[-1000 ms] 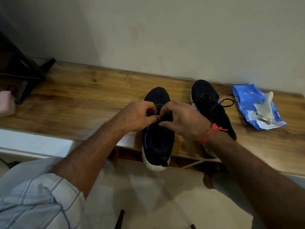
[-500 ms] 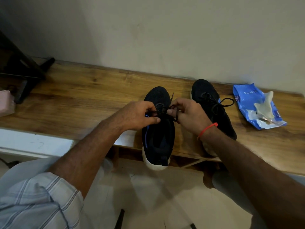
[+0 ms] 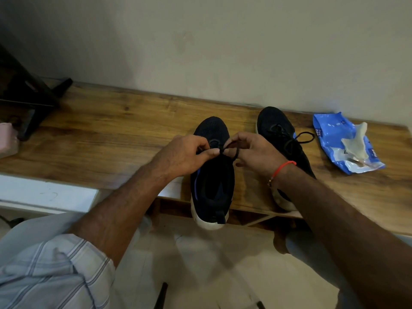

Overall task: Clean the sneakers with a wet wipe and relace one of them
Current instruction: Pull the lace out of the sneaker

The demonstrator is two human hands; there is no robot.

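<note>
Left hand (image 3: 185, 153) knuckles up, thumb and forefinger pinching the black lace (image 3: 225, 150) right over the near sneaker (image 3: 211, 175). Right hand (image 3: 254, 152) curled opposite, lace looped round its fingers. That sneaker's heel overhangs the wooden bench (image 3: 100, 130); the other sneaker (image 3: 278, 132) sits just beside, wipes pack (image 3: 338, 141) beyond.

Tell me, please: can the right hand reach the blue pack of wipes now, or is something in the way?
Probably yes, but not at once. The right hand pinches the lace of the near sneaker; it must let go first. The other sneaker lies between it and the wipes pack, low enough to pass over.
</note>
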